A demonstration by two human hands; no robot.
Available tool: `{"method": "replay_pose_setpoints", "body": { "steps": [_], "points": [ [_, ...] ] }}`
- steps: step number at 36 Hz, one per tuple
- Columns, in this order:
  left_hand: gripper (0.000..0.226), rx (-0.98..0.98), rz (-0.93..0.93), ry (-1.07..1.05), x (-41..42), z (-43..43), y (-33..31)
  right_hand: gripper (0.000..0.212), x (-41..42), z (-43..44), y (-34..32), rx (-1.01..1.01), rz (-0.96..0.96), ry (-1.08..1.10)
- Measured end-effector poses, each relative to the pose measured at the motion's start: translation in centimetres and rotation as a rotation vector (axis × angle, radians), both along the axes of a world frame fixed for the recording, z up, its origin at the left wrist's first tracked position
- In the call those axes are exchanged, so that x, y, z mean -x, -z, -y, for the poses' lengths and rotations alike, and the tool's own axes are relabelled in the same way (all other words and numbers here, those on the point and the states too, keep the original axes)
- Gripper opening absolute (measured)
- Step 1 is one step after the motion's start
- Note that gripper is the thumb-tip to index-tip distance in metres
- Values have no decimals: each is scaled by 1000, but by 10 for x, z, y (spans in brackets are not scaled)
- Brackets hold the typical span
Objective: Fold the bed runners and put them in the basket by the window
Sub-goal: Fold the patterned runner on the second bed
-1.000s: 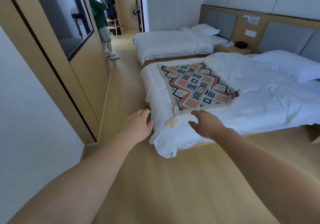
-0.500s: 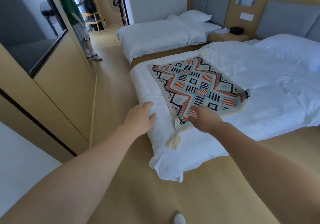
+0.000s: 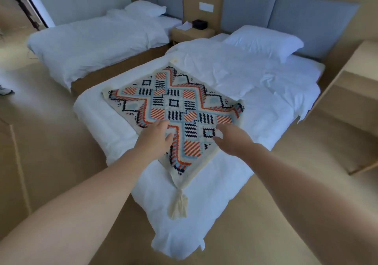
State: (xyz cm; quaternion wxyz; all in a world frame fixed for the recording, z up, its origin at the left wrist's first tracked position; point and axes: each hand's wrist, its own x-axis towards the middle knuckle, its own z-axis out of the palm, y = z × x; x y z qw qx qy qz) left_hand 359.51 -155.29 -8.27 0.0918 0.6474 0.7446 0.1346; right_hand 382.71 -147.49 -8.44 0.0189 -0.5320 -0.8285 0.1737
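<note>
A patterned bed runner (image 3: pixel 176 105), cream with orange, blue and black diamonds, lies flat on the foot corner of the near white bed (image 3: pixel 266 109). Its cream tassel (image 3: pixel 178 205) hangs over the bed's corner. My left hand (image 3: pixel 155 138) hovers over the runner's near left part, fingers spread and curled down. My right hand (image 3: pixel 231 138) reaches over its near right part, fingers apart. Neither hand grips the cloth. No basket or window is in view.
A second white bed (image 3: pixel 96 41) stands at the back left, with a wooden nightstand (image 3: pixel 192 32) between the beds. A wooden desk (image 3: pixel 351 84) is at the right. A shoe (image 3: pixel 5 90) of another person shows at the left edge.
I have stepped round to the bed's corner and the view has swung right. Both hands have moved forward from the bed's edge to above the runner.
</note>
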Motion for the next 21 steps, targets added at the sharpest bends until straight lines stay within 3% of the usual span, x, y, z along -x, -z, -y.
{"method": "replay_pose_setpoints", "body": {
  "steps": [15,21],
  "points": [
    [50,107,-11,343,189,-119,36,41,167,-30,24,64,93,363],
    [51,138,-38,451,226,-160,37,43,210,-41,22,75,118,462]
  ]
}}
